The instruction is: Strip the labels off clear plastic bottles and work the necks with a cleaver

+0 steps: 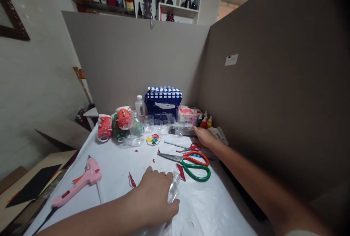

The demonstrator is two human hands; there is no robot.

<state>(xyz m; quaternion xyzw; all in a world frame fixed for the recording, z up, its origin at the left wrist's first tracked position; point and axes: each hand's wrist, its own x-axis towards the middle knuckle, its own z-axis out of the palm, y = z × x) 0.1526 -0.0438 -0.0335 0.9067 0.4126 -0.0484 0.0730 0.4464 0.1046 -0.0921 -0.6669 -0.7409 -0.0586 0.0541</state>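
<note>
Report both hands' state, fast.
Left hand: closed on the clear plastic bottle.
Right hand: reaching by the paint bottles; fingers hidden, cannot tell.

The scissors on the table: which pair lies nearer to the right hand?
The small red-handled scissors, just beside the right hand. The large scissors with one red and one green handle lie farther off, closer to the left hand.

No writing can be read outright. The blue cardboard box with white dots (163,101) carries a white whale-like mark and small white characters — too blurred to make out — and the label on the small white-capped bottle (140,107) is likewise illegible.
</note>
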